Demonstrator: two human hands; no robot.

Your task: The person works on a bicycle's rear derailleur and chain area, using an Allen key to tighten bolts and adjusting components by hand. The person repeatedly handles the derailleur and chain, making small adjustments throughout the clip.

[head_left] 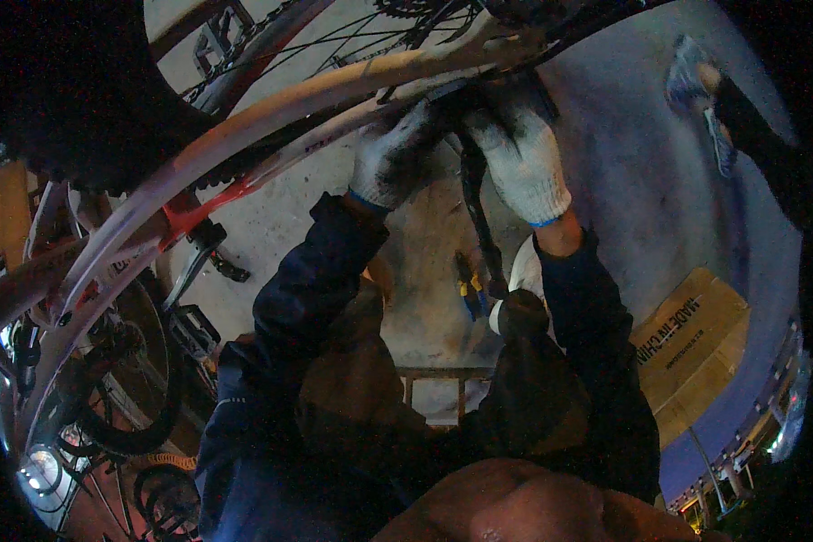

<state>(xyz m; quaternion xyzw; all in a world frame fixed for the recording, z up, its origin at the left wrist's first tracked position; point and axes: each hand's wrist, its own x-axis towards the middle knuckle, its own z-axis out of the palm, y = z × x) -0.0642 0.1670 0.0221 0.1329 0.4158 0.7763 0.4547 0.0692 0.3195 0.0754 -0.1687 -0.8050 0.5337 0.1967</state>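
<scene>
Both my hands, in white knit gloves blackened at the fingers, work close together under the rear part of a bicycle frame [334,81]. My left hand [393,163] is closed just below the pale lower tube; what its fingers hold is too dark to make out. Beside it, my right hand [522,158] has its fingers curled round a dark part by the frame's end, and its grip is also lost in shadow. From between the hands a long black bar [476,194], shaped like a kickstand, hangs toward my shoe. Pliers [470,287] with yellow-and-blue handles lie on the floor.
A flattened cardboard piece [696,348] lies at the right. Another person's shoe [686,81] stands at the upper right. Bicycle wheels and a pedal [194,332] crowd the left side. A low stool frame [447,373] shows between my legs.
</scene>
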